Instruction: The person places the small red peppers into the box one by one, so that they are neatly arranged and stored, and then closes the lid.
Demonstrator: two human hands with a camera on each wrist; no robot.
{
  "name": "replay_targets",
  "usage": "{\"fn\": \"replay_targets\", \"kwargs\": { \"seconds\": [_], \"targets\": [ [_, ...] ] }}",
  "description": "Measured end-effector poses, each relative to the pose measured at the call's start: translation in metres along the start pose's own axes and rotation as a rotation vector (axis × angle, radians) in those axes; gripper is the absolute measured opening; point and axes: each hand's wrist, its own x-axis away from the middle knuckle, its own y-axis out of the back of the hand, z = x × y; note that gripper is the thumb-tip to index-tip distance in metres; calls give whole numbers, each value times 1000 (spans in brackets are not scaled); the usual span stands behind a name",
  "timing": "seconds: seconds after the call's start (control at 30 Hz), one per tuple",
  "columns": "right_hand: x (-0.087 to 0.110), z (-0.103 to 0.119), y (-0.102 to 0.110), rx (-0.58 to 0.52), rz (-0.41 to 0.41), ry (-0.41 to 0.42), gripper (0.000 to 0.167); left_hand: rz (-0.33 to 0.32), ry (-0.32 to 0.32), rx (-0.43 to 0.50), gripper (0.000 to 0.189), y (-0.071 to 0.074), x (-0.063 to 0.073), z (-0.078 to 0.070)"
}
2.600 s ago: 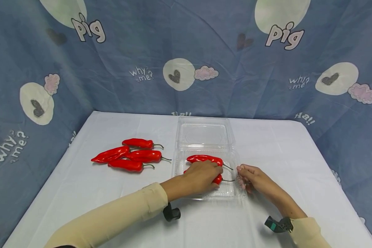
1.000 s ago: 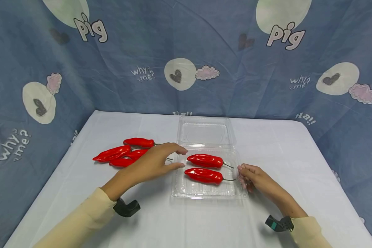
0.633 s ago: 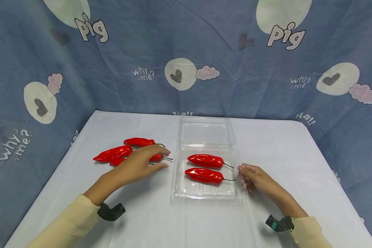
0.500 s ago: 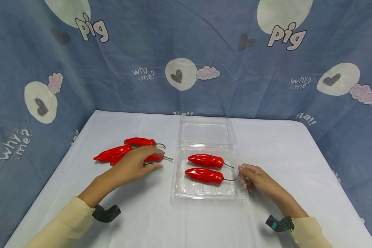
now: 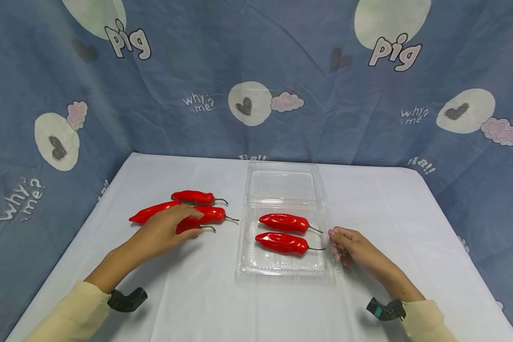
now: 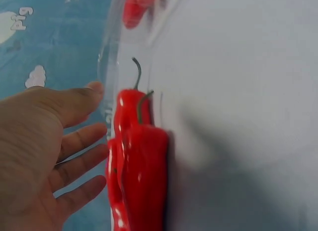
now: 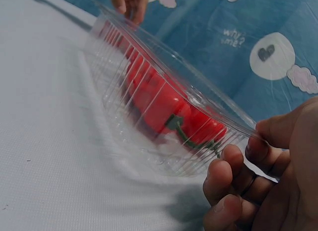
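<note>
Several red peppers with green stems lie in a loose group on the left: one at the back, one pointing left, one in the middle and a front pepper, partly hidden by my left hand. That hand hovers close over the group, fingers and thumb spread apart; in the left wrist view its fingertips come right beside the nearest pepper. Two peppers lie side by side in a clear plastic clamshell container. My right hand pinches its right rim between thumb and fingers.
The container's clear lid lies folded back, flat toward the table's far edge. A white cloth covers the table, and a blue printed curtain hangs behind and at both sides.
My left hand has let go of the front pepper in the container, then moved left over the loose peppers. The right hand has kept its hold on the rim.
</note>
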Motion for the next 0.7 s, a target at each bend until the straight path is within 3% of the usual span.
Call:
{"fn": "replay_targets", "kwargs": {
  "seconds": [0.33,0.7],
  "targets": [
    [0,0,0,6,3,0,42,4,-4,-85,51,-6,6,19],
    [0,0,1,4,3,-3,43,37,11,-119,53,-12,6,26]
  ]
}}
